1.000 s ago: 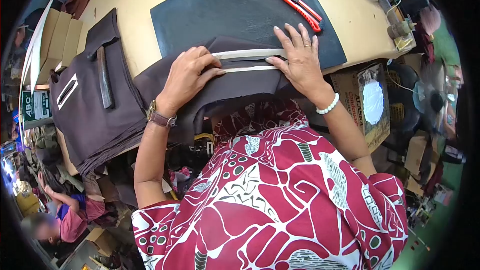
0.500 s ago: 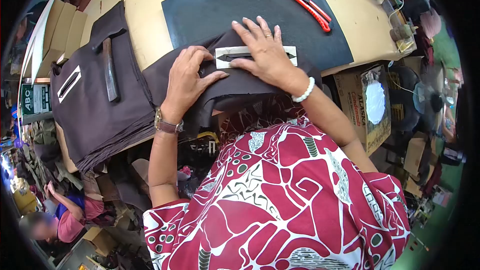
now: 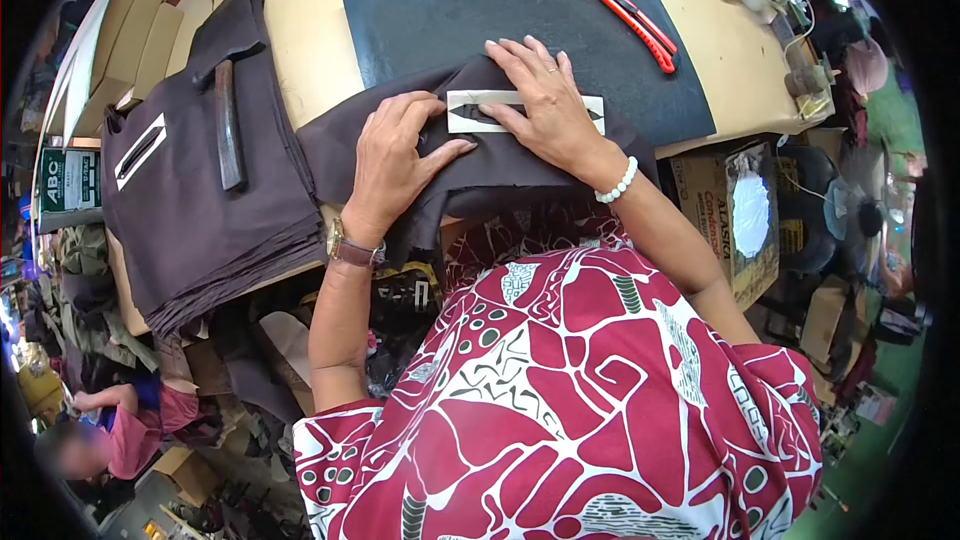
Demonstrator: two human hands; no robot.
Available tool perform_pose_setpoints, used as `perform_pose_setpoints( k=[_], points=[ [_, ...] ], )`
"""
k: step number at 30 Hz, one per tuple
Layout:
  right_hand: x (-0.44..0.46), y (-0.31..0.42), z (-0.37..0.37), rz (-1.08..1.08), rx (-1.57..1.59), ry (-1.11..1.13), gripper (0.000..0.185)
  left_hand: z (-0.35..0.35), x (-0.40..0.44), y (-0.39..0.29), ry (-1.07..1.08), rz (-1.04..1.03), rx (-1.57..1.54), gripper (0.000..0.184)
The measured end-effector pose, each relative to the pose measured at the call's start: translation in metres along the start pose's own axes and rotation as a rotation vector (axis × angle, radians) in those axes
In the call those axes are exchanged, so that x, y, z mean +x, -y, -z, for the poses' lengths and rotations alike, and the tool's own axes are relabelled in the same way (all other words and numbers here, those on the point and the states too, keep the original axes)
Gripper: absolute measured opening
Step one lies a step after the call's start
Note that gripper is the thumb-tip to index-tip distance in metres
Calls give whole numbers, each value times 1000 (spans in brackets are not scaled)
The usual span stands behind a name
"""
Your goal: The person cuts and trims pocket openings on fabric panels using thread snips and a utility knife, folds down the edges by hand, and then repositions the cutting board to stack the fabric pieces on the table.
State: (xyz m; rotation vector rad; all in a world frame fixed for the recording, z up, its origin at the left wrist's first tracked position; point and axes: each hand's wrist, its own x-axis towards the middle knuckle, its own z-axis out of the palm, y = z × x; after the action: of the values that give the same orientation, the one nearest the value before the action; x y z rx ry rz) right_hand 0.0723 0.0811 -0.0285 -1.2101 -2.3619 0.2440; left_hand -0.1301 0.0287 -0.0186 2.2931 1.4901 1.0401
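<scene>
A dark brown cloth piece (image 3: pixel 490 168) lies over the front edge of the dark mat (image 3: pixel 440 25). On it is a white rectangular strip (image 3: pixel 459 126) with a long slit, pointed at the ends, through which dark cloth shows. My left hand (image 3: pixel 392 160) rests on the cloth at the strip's left end, thumb and fingers apart. Fingers spread, my right hand (image 3: pixel 555 118) lies across the strip, its thumb at the slit; the palm hides part of the strip. A red utility knife (image 3: pixel 635 25), blade exposed, lies on the mat.
Left of my hands is a stack of dark brown cloth (image 3: pixel 215 240). A hammer (image 3: pixel 229 130) and a second slit white strip (image 3: pixel 141 152) lie on it. Cartons (image 3: pixel 125 50) stand at the table's left, another box (image 3: pixel 705 205) at right. A person (image 3: pixel 140 435) sits lower left.
The view has shifted slightly, so the table's things appear a little further right. Both hands keep nearly the same place on the cloth and strip. The other person's arm has lowered.
</scene>
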Motion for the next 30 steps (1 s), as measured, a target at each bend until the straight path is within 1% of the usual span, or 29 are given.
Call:
perform_pose_setpoints(
  k=[2,4,10,11,14,15,18,19,22,26,30],
  points=[
    [0,-2,1,3,10,3,60,0,-1,-1,-30,-1,-20,35],
    [0,-1,3,2,-7,9,59,-1,-4,3,-8,-21,1,32],
    [8,7,-1,98,-20,23,58,-3,-1,7,19,-68,52,25],
    [9,8,-4,129,-20,18,60,-2,-1,7,20,-76,59,24],
    [9,6,-2,110,71,-23,65,0,0,7,31,-61,29,24],
    [9,10,4,148,79,-114,53,1,1,7,34,-49,25,24],
    [2,7,16,259,179,-189,29,0,-2,2,25,-9,17,25],
    [-2,17,22,241,138,-216,11,-2,-4,2,12,-5,20,25],
    [-17,20,19,171,54,-25,8,-6,-6,2,-18,3,25,26],
    [-12,21,23,250,-97,60,5,-8,-9,1,-53,4,23,26],
    [-2,33,32,333,-275,217,8,-10,-10,2,-63,-5,23,26]
  ],
)
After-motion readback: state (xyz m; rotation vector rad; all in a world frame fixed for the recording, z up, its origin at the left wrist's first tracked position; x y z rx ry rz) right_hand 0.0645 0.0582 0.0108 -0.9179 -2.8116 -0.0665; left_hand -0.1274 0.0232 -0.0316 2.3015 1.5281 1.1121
